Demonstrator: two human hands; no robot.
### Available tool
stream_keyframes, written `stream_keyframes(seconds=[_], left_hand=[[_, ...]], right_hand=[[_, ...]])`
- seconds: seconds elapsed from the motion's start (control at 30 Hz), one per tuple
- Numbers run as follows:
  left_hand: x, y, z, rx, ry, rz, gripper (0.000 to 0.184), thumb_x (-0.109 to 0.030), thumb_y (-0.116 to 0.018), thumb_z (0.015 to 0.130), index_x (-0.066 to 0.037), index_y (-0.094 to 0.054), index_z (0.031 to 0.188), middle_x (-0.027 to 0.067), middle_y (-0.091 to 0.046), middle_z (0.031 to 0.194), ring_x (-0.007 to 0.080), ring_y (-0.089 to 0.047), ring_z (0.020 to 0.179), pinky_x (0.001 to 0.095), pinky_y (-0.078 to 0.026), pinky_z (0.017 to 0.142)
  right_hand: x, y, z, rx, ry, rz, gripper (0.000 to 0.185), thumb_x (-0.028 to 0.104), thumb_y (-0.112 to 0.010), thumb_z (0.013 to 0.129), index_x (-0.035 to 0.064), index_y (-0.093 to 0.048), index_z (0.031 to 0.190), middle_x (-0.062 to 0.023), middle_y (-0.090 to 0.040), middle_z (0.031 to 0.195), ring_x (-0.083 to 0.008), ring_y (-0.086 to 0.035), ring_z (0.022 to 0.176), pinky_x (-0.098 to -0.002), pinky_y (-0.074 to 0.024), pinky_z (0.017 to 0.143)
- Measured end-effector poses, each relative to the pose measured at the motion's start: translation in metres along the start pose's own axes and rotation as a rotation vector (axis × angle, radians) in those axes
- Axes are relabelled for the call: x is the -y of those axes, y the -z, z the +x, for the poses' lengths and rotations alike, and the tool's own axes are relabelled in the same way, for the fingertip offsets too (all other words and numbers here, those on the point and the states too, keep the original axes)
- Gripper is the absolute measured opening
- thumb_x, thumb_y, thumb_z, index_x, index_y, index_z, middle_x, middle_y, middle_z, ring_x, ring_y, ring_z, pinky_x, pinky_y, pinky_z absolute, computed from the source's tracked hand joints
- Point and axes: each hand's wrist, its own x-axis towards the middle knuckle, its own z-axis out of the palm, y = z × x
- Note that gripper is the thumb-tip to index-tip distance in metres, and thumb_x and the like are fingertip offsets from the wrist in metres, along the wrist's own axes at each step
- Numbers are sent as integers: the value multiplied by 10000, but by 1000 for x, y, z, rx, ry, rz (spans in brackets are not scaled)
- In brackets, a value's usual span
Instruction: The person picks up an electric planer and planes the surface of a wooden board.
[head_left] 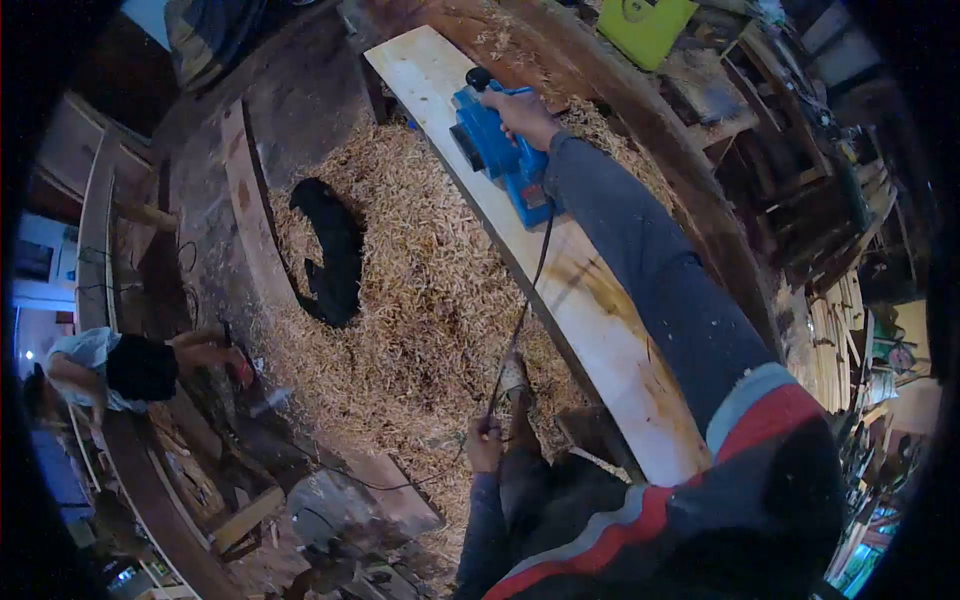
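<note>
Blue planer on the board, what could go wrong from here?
The cord runs from the planer across the edge of the board to the left hand, so it might snag or tug the tool off line. Loose shavings lie around the foot, so a step could slip. What looks like a black dog lies among them and might get up suddenly.

Right hand (522, 115) curled, arm (655, 260) stretched far forward; left hand (485, 448) low, closed (both dark-sleeved).
</note>
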Motion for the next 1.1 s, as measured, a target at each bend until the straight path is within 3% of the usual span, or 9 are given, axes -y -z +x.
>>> stream_keyframes(seconds=[0.17,0.2,0.4,0.43,0.47,0.63,0.83,0.9,1.1], left_hand=[[42,45,-37,-518,-177,-181,220,-141,-652,895,-2,-642,1065,127,-685,865,220,-656,801,356,-527,755],[-3,67,-55,-472,-38,-104,228,-162,-651,909,16,-652,1050,144,-694,867,226,-665,800,361,-529,754],[-3,87,-105,-607,-189,42,223,-207,-685,897,-8,-673,995,155,-688,876,274,-655,829,383,-510,767],[-10,89,-105,-635,-293,134,208,-200,-691,890,-15,-675,983,154,-681,877,291,-645,837,393,-500,783],[-18,86,-112,-657,-370,164,183,-181,-706,868,-24,-675,956,149,-663,884,318,-624,864,413,-478,812],[-34,67,-144,-460,-534,18,156,-145,-713,831,-31,-666,927,149,-661,900,329,-624,903,419,-474,814],[-41,65,-100,-313,-599,87,184,-156,-714,824,-37,-686,961,142,-687,952,325,-647,939,431,-495,869],[-65,70,-81,-306,-567,73,189,-164,-716,832,-41,-691,973,146,-693,954,324,-653,930,423,-502,862],[-89,92,5,-280,-335,111,251,-257,-679,913,-27,-707,1008,183,-712,942,306,-681,919,381,-521,837]], right_hand=[[-10,26,-106,52,56,-77,370,393,-626,901,44,-682,790,-52,-568,538,-152,-535,423,-346,-414,422],[-19,36,-139,69,64,-54,360,385,-623,906,53,-686,783,-48,-565,523,-152,-534,414,-349,-416,422],[-34,98,-391,-7,-294,88,260,325,-634,924,77,-652,850,-25,-561,566,-130,-496,393,-326,-387,394],[-42,113,-431,86,-356,7,315,320,-654,900,35,-680,1033,-32,-649,705,-142,-581,559,-335,-464,547],[-57,111,-469,-53,-143,107,376,330,-645,899,20,-657,1112,-45,-666,776,-179,-619,695,-349,-497,683],[-37,130,-609,-132,-545,-36,294,323,-663,906,31,-655,947,-22,-590,639,-110,-548,516,-287,-432,506],[-22,129,-610,-153,-578,-27,299,328,-657,911,31,-639,885,-20,-578,613,-125,-552,516,-294,-442,507],[-8,126,-580,-101,-669,36,414,409,-713,856,14,-649,959,-48,-623,691,-125,-573,554,-292,-442,516],[-29,92,-419,-143,-434,64,364,376,-713,869,41,-687,1009,-27,-634,709,-117,-577,549,-287,-426,497]])
